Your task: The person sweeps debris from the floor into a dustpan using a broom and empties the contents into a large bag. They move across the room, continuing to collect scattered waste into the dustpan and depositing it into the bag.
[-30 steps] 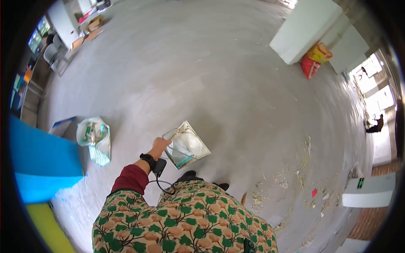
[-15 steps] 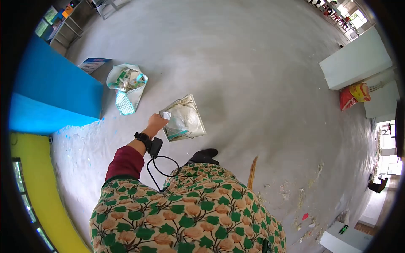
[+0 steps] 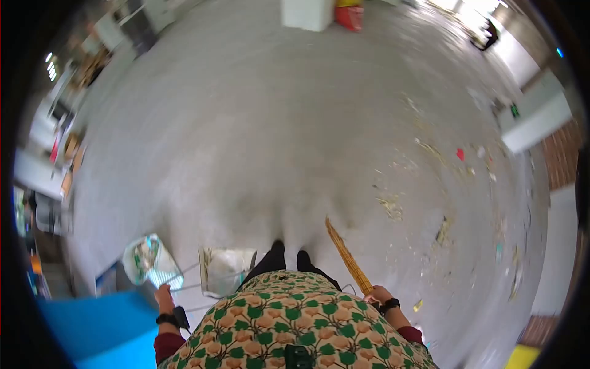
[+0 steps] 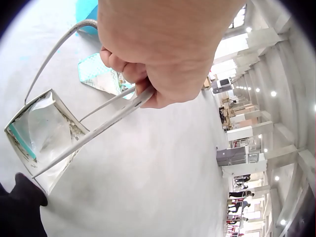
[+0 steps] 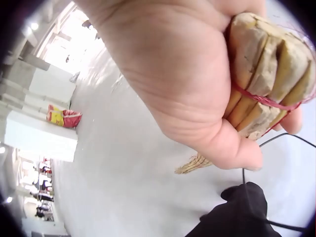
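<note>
My left hand (image 3: 165, 299) grips the thin metal handle (image 4: 106, 124) of a square, pale dustpan (image 3: 209, 255). The pan hangs low by my left side, left of my feet in the head view. Inside it, in the left wrist view, are crumpled clear plastic (image 4: 47, 121) and a teal strip (image 4: 22, 140). On the other side, my right hand (image 3: 380, 294) holds a straw broom (image 3: 347, 255) by its thick bundled end, bound with red string (image 5: 266, 101). The broom's thin tip points forward and down toward the floor.
A woven bag of rubbish (image 3: 144, 258) stands left of the dustpan, near a blue block (image 3: 104, 326). Straw scraps (image 3: 390, 208) and a red scrap (image 3: 460, 154) litter the floor at right. A white pillar (image 3: 306, 15) and a red sack (image 3: 349, 18) stand ahead.
The head view has turned right, toward the littered floor. The dustpan and left hand now appear lower and further left. My right hand has come into view with the broom.
</note>
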### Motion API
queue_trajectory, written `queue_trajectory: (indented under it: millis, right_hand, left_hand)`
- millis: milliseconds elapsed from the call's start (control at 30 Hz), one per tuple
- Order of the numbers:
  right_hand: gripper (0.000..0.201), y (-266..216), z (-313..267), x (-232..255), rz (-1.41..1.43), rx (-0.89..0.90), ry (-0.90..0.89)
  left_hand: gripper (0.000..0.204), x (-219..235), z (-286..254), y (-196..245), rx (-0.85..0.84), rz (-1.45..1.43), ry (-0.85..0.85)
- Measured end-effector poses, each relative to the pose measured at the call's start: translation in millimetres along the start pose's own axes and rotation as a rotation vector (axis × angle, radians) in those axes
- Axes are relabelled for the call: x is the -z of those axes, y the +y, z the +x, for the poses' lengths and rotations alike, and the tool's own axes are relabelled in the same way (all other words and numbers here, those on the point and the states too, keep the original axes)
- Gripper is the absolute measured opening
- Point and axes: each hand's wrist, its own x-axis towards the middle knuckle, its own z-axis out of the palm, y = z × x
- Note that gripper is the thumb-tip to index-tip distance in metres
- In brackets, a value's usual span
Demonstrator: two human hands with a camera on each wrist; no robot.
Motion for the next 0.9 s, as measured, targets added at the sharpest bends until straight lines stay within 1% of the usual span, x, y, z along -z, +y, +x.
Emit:
queue_trajectory:
  millis: [33, 67, 100, 133, 167, 200, 233, 267, 300, 333, 367, 400, 433, 467, 500, 533, 567, 600, 633, 667, 700, 733, 767, 833, 900]
  right_hand:
    - [0.024, 5.6, -3.8, -15.6, 0.050, -0.004, 0.039]
    - [0.021, 14.8, -7.1, -19.3, 0.003, -0.083, 0.074]
    - [0.018, 24.8, -16.3, -24.5, -0.043, -0.166, 0.103]
    - [0.019, 34.8, -24.4, -33.9, 0.024, -0.258, 0.137]
    - [0.019, 46.0, -37.6, -45.0, 0.113, -0.271, 0.198]
    - [0.018, 59.7, -49.0, -61.5, 0.205, -0.309, 0.237]
    - [0.018, 75.3, -59.5, -79.3, 0.295, -0.351, 0.273]
    - [0.016, 96.5, -66.1, -94.3, 0.399, -0.329, 0.300]
    - [0.017, 125.0, -65.9, -120.5, 0.521, -0.315, 0.302]
    - [0.017, 139.7, -76.5, -146.1, 0.656, -0.313, 0.358]
    - [0.016, 150.1, -89.9, -170.4, 0.785, -0.316, 0.409]
    - [0.016, 155.7, -107.5, -187.2, 0.810, -0.353, 0.418]
    - [0.015, 161.0, -124.6, -205.0, 0.796, -0.356, 0.409]
    - [0.014, 160.9, -142.5, -224.2, 0.797, -0.359, 0.395]
    - [0.011, 146.7, -170.6, -232.0, 0.824, -0.383, 0.342]
    - [0.012, 154.0, -182.0, -252.0, 1.002, -0.350, 0.371]
    - [0.012, 152.2, -200.8, -266.3, 1.108, -0.350, 0.393]
    - [0.015, 162.4, -213.4, -293.8, 1.171, -0.355, 0.381]
    - [0.016, 174.5, -220.6, -321.7, 1.181, -0.370, 0.371]
    - [0.015, 178.5, -234.1, -347.1, 1.204, -0.384, 0.383]
    - [0.014, 184.2, -247.1, -371.5, 1.227, -0.396, 0.393]
    - [0.014, 209.3, -227.3, -395.8, 1.286, -0.373, 0.401]
    - [0.014, 214.8, -233.8, -423.2, 1.325, -0.393, 0.420]
    - [0.014, 219.0, -252.6, -472.6, 1.418, -0.405, 0.440]
    - [0.014, 222.4, -276.0, -531.3, 1.615, -0.380, 0.471]
  left_hand:
    - [0.017, -7.4, -9.5, 33.1, 0.075, 0.061, -0.082]
    - [0.017, -25.5, -19.3, 52.4, 0.073, 0.016, -0.071]
    - [0.017, -30.5, 2.2, 35.2, 0.029, 0.008, -0.158]
    - [0.016, -41.9, -10.5, 53.6, -0.088, 0.090, -0.270]
    - [0.016, -54.6, 13.7, 43.0, 0.002, 0.125, -0.326]
    - [0.015, -64.1, 57.0, 10.6, -0.369, 0.403, -0.497]
    - [0.015, -83.8, 36.5, 29.6, -0.017, 0.197, -0.440]
    - [0.015, -97.4, 21.0, 45.0, -0.091, 0.322, -0.548]
    - [0.016, -109.2, 16.2, 51.0, -0.162, 0.451, -0.653]
    - [0.016, -123.1, 12.0, 50.9, -0.170, 0.468, -0.694]
    - [0.015, -132.7, 6.4, 49.8, -0.071, 0.462, -0.697]
    - [0.014, -134.9, 2.7, 45.1, 0.027, 0.464, -0.692]
    - [0.014, -139.8, 19.6, 25.2, 0.021, 0.514, -0.717]
    - [0.011, -154.1, 52.7, -2.8, -0.405, 0.707, -0.882]
    - [0.010, -155.4, 74.9, -12.3, -0.850, 0.880, -1.048]
    - [0.010, -152.4, 63.4, 1.2, -0.889, 0.931, -1.098]
    - [0.010, -150.1, 23.8, 25.9, -0.985, 0.872, -1.070]
    - [0.011, -141.9, -7.0, 52.0, -1.078, 0.793, -1.042]
    - [0.011, -139.2, -18.9, 70.4, -1.127, 0.808, -1.084]
    - [0.009, -133.7, -29.5, 87.4, -1.224, 0.894, -1.092]
    - [0.007, -128.9, -39.0, 98.8, -1.325, 0.978, -1.091]
    - [0.007, -144.6, -34.1, 86.7, -1.449, 1.003, -1.069]
    - [0.007, -145.3, -34.8, 90.4, -1.501, 1.017, -1.095]
    - [0.020, -139.8, -51.7, 105.3, -1.186, 0.652, -1.209]
    - [0.018, -124.0, -62.2, 115.5, -1.298, 0.711, -1.248]
